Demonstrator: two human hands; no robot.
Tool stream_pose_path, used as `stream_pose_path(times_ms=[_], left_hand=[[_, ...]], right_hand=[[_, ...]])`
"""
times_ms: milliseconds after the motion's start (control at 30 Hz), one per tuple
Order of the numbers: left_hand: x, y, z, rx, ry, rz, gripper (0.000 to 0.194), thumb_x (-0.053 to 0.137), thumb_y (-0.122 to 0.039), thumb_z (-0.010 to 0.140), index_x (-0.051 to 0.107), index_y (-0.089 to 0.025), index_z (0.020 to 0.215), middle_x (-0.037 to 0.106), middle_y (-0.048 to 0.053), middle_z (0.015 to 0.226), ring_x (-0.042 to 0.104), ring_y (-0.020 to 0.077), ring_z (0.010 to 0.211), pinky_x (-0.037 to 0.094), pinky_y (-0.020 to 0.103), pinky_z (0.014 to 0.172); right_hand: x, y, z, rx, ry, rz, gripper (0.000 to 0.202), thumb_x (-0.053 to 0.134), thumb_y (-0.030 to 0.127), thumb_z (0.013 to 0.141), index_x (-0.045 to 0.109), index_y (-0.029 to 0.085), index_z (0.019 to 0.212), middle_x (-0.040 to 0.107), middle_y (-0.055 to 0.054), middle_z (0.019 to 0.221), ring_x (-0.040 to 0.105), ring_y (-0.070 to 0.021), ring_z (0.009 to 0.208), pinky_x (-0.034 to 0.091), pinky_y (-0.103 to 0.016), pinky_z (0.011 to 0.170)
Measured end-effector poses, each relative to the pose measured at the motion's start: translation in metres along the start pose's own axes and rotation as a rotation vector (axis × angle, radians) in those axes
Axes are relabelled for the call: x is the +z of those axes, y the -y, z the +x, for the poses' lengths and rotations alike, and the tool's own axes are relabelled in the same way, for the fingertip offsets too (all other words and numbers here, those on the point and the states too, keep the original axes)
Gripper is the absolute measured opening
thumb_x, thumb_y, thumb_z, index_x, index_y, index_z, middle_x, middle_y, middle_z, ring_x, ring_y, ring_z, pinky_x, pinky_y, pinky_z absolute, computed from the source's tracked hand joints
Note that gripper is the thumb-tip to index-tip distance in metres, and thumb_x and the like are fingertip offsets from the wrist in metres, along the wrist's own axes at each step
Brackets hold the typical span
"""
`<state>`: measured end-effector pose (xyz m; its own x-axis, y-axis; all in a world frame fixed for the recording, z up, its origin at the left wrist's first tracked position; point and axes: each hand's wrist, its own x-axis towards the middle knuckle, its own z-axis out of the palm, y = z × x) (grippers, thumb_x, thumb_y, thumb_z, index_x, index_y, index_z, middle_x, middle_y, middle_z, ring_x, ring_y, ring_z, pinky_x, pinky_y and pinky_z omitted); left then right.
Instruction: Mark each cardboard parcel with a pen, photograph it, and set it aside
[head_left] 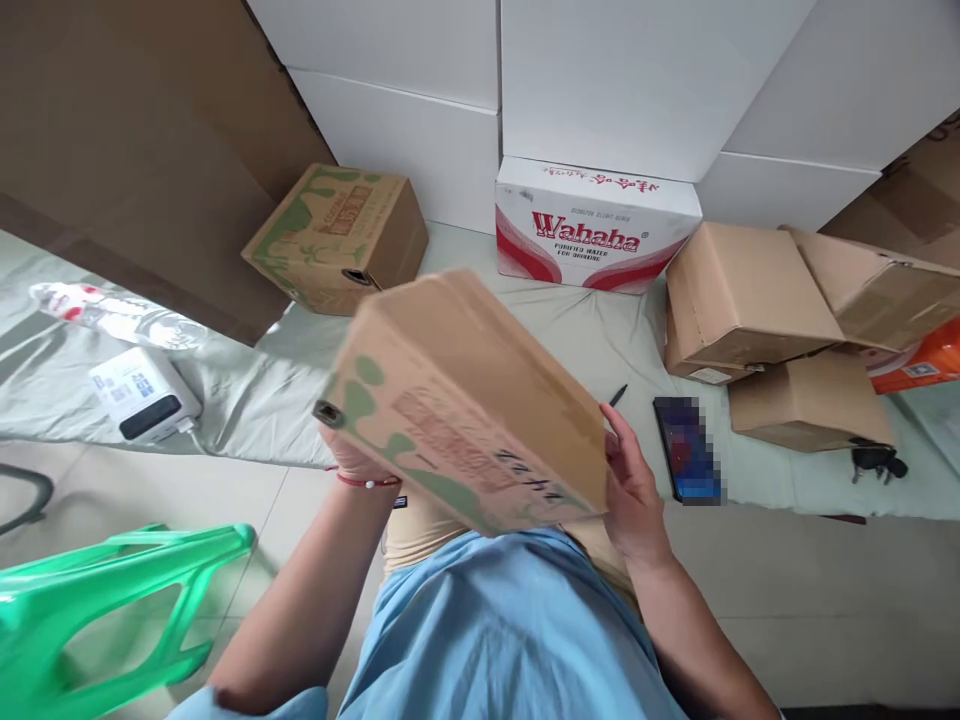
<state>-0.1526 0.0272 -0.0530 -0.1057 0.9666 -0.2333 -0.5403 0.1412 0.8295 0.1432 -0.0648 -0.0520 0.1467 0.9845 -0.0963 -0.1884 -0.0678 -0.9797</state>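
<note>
A brown cardboard box [480,400] with green printing and handwritten black marks is held tilted in front of my body, above the table's near edge. My left hand [356,455] grips its lower left side, the fingers mostly hidden behind and beneath it. At the right end, my right hand [634,485] holds the box with its fingers against the edge. A dark pen [618,395] lies on the cloth just beyond my right hand. To the right of that hand is a smartphone [682,450] with its screen lit.
On the pale green cloth [570,335] stand a similar printed box [345,240], a Wahaha carton [592,225] and several plain boxes [750,290]. At left lie a plastic bottle [120,315] and a white power bank [142,395]. Keys [879,461] rest at right; a green stool [112,610] stands lower left.
</note>
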Motion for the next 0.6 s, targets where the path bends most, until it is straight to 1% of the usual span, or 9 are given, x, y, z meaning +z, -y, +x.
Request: stream_pose_path(times_ms=[33, 100, 167, 233, 267, 367, 433, 500, 600], left_hand=[[0.011, -0.004, -0.003, 0.103, -0.047, -0.002, 0.059, 0.067, -0.074, 0.083, 0.076, -0.032, 0.123, 0.082, 0.007, 0.123, 0.067, 0.0388, 0.137, 0.066, 0.05, 0.1], [0.034, -0.012, -0.014, 0.183, -0.043, -0.052, 0.049, 0.065, -0.061, 0.088, 0.075, -0.033, 0.127, 0.079, 0.005, 0.132, 0.062, 0.0375, 0.144, 0.064, 0.05, 0.106], [0.054, -0.018, -0.028, 0.168, 0.043, -0.103, 0.053, 0.066, -0.049, 0.086, 0.073, -0.033, 0.136, 0.076, 0.004, 0.14, 0.06, 0.038, 0.147, 0.062, 0.052, 0.11], [0.065, -0.02, -0.04, 0.089, 0.114, -0.104, 0.058, 0.07, -0.042, 0.083, 0.071, -0.033, 0.14, 0.075, 0.004, 0.142, 0.062, 0.0385, 0.145, 0.062, 0.052, 0.111], [0.067, -0.02, -0.043, 0.04, 0.138, -0.084, 0.058, 0.071, -0.043, 0.084, 0.072, -0.033, 0.14, 0.075, 0.004, 0.142, 0.063, 0.039, 0.144, 0.062, 0.052, 0.11], [0.056, -0.013, -0.043, -0.076, 0.186, 0.044, 0.056, 0.079, -0.059, 0.086, 0.077, -0.028, 0.132, 0.079, 0.008, 0.134, 0.067, 0.0413, 0.138, 0.062, 0.052, 0.11], [0.042, -0.009, -0.037, -0.072, 0.221, 0.178, 0.056, 0.084, -0.065, 0.085, 0.082, -0.024, 0.123, 0.081, 0.01, 0.129, 0.069, 0.041, 0.136, 0.059, 0.05, 0.115], [0.028, -0.009, -0.03, -0.038, 0.266, 0.317, 0.051, 0.089, -0.061, 0.084, 0.084, -0.022, 0.117, 0.082, 0.011, 0.127, 0.069, 0.0394, 0.137, 0.055, 0.048, 0.12], [0.016, -0.014, -0.025, -0.075, 0.285, 0.419, 0.046, 0.095, -0.053, 0.079, 0.085, -0.023, 0.112, 0.084, 0.011, 0.122, 0.068, 0.0409, 0.138, 0.055, 0.05, 0.12]], right_hand=[[-0.005, -0.005, 0.0, 0.084, -0.059, 0.07, 0.072, 0.08, 0.05, 0.095, 0.056, 0.033, 0.16, 0.075, -0.009, 0.145, 0.074, -0.0284, 0.13, 0.065, -0.044, 0.103], [-0.014, -0.012, 0.0, 0.183, -0.173, 0.167, 0.075, 0.088, 0.05, 0.084, 0.064, 0.032, 0.153, 0.079, -0.008, 0.14, 0.079, -0.0292, 0.121, 0.068, -0.042, 0.096], [-0.025, -0.016, 0.0, 0.221, -0.254, 0.231, 0.057, 0.089, 0.051, 0.079, 0.078, 0.03, 0.13, 0.084, -0.006, 0.124, 0.082, -0.0299, 0.11, 0.07, -0.041, 0.089], [-0.034, -0.016, 0.002, 0.238, -0.301, 0.265, 0.036, 0.082, 0.058, 0.084, 0.084, 0.028, 0.104, 0.087, -0.005, 0.103, 0.084, -0.0308, 0.1, 0.07, -0.044, 0.087], [-0.039, -0.015, 0.003, 0.23, -0.316, 0.274, 0.037, 0.076, 0.063, 0.089, 0.084, 0.028, 0.097, 0.087, -0.005, 0.095, 0.084, -0.0316, 0.098, 0.07, -0.046, 0.089], [-0.051, -0.007, 0.008, 0.134, -0.328, 0.253, 0.048, 0.059, 0.071, 0.1, 0.085, 0.03, 0.098, 0.087, -0.005, 0.095, 0.083, -0.0329, 0.11, 0.065, -0.054, 0.104], [-0.056, 0.0, 0.01, 0.063, -0.361, 0.214, 0.043, 0.062, 0.067, 0.1, 0.084, 0.031, 0.107, 0.087, -0.004, 0.103, 0.081, -0.0318, 0.114, 0.063, -0.053, 0.107], [-0.058, 0.011, 0.01, 0.02, -0.398, 0.163, 0.039, 0.07, 0.061, 0.097, 0.082, 0.032, 0.12, 0.086, -0.003, 0.115, 0.08, -0.0305, 0.116, 0.063, -0.051, 0.105], [-0.053, 0.029, 0.005, -0.063, -0.333, 0.064, 0.054, 0.073, 0.058, 0.096, 0.072, 0.032, 0.143, 0.08, -0.007, 0.135, 0.075, -0.0328, 0.128, 0.06, -0.05, 0.108]])
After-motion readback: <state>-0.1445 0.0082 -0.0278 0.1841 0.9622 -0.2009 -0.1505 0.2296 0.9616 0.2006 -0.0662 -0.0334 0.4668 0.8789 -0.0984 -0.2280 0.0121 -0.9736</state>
